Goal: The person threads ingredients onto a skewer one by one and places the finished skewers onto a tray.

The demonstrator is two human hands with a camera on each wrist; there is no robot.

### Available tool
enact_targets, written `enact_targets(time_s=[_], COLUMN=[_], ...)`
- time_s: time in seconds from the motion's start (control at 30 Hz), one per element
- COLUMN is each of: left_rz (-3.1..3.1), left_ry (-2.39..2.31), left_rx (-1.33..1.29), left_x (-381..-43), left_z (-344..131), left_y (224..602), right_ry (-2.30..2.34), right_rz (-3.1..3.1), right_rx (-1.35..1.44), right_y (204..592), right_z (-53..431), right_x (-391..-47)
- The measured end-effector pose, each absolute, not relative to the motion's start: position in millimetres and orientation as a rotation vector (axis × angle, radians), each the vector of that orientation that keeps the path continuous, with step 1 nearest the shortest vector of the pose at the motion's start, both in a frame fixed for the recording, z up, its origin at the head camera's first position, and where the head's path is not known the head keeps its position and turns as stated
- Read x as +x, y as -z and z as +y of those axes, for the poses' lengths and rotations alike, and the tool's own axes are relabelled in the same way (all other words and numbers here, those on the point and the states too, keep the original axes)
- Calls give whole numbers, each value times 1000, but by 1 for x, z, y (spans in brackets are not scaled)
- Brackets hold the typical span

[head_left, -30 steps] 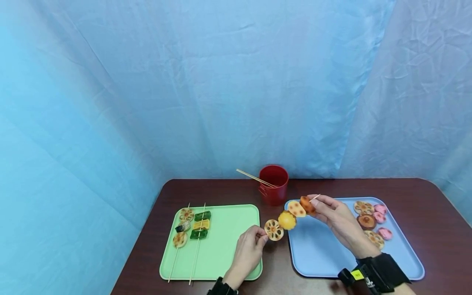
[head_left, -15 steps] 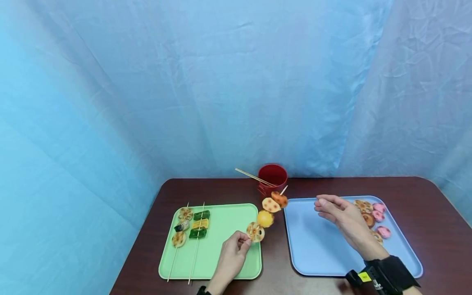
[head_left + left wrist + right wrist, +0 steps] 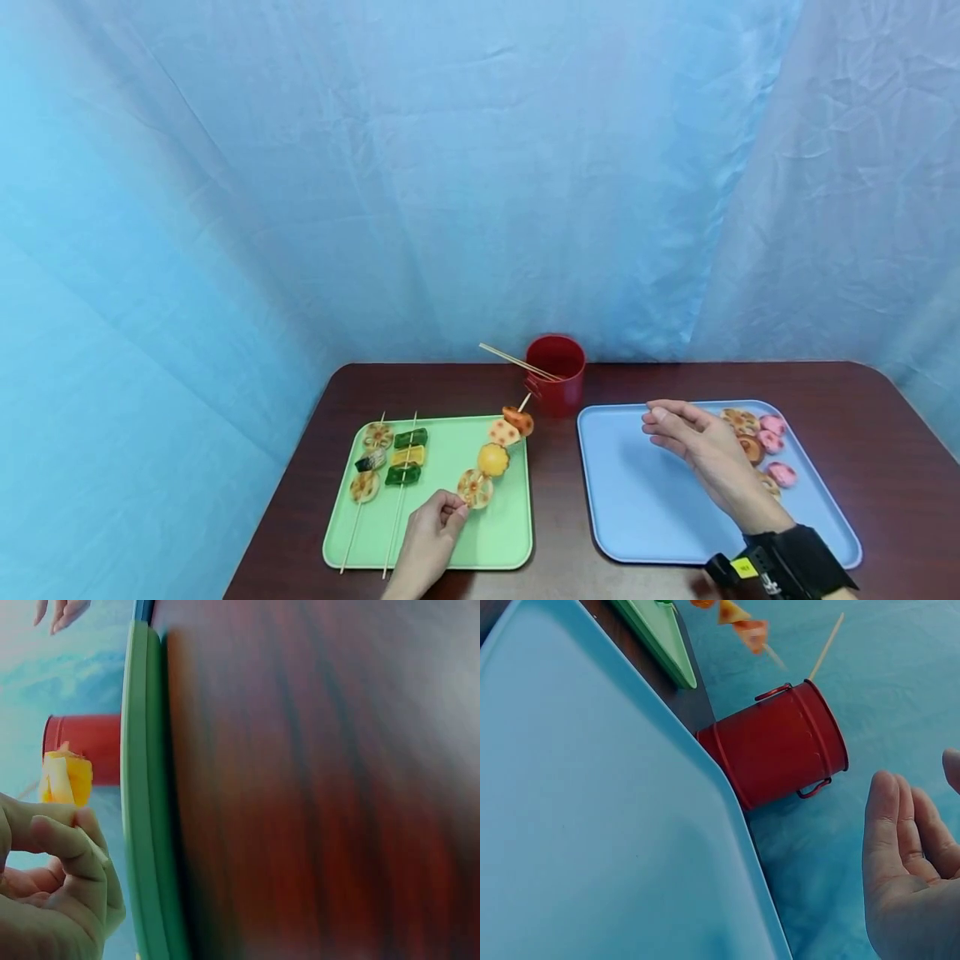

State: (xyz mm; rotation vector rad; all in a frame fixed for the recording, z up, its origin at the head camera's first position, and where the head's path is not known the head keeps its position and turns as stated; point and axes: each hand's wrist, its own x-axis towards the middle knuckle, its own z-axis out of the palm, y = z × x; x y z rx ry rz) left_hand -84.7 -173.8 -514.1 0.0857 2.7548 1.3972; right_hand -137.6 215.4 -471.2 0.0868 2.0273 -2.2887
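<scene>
My left hand (image 3: 431, 537) pinches the lower end of a food skewer (image 3: 493, 460), over the right part of the green tray (image 3: 491, 546). Threaded on it are a lotus root slice (image 3: 476, 489), a yellow ball, a pale spotted slice and a brown piece, with the stick's tip poking out towards the back. Two other skewers, one with lotus slices (image 3: 365, 486) and one with green and yellow pieces (image 3: 406, 456), lie on the tray's left side. Above the blue tray (image 3: 630, 525), my right hand (image 3: 708, 462) has relaxed fingers, thumb apart from them, holding nothing in the right wrist view (image 3: 911, 862).
Behind the trays stands a red bucket (image 3: 557, 396) with thin wooden sticks (image 3: 510, 358) leaning out leftwards. Several loose food pieces, pink ones (image 3: 772, 441) among them, lie at the right of the blue tray. A blue curtain (image 3: 480, 183) hangs behind the dark table (image 3: 555, 533).
My right hand has let go of the skewer's upper end and stays above the blue tray. With the skewer, my left hand has moved left from between the trays to over the green one.
</scene>
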Motion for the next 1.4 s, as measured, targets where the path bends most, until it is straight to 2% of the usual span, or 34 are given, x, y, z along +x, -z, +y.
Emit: enact_targets(time_s=[0.77, 1.4], left_rz=[2709, 2567], left_ry=[-1255, -1330], left_rx=[-204, -256], left_x=[-80, -80], left_z=[-221, -233], left_y=[513, 504], right_ry=[2310, 2219], right_rz=[2031, 2090], right_rx=[36, 98], right_y=[469, 471], right_z=[218, 214], right_x=[-137, -137])
